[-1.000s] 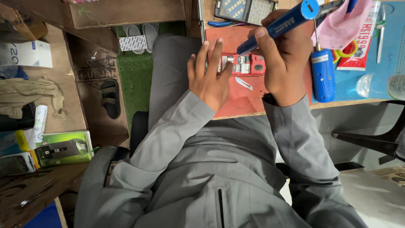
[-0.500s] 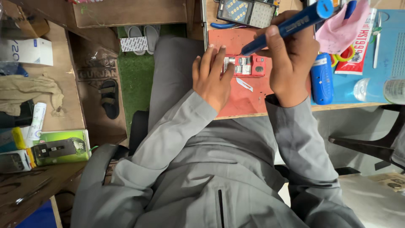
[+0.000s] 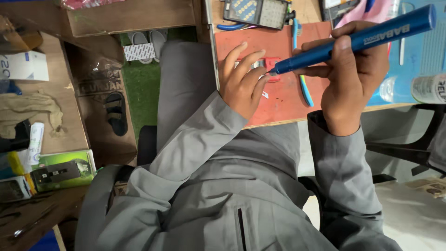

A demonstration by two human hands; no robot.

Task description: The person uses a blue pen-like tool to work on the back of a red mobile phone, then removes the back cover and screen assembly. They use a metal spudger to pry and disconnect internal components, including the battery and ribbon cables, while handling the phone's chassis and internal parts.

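Blue pen-type tool (image 3: pixel 353 38) is in the right hand (image 3: pixel 355 76), fingers wrapped tight round the barrel. Long axis runs diagonal: back end up toward top right, tip down-left, landing right at a small red part (image 3: pixel 271 65) on the red mat (image 3: pixel 283 100). Left hand (image 3: pixel 241 81) is flat-ish on the mat w/ fingers spread and fingertips pressing on that part, not gripping anything, touching or nearly touching the tool tip.

Room-wise: worktop (image 3: pixel 320 116) front edge is just below both wrists, left edge of the mat is close to the left hand. A blue toothbrush (image 3: pixel 302 76) lies upright-ish under the tool, a clear bottle (image 3: pixel 418 88) sits right of the right hand, and a grey device w/ buttons (image 3: pixel 258 11) is at the far edge. Open mat mostly btwn the hands and the front edge.
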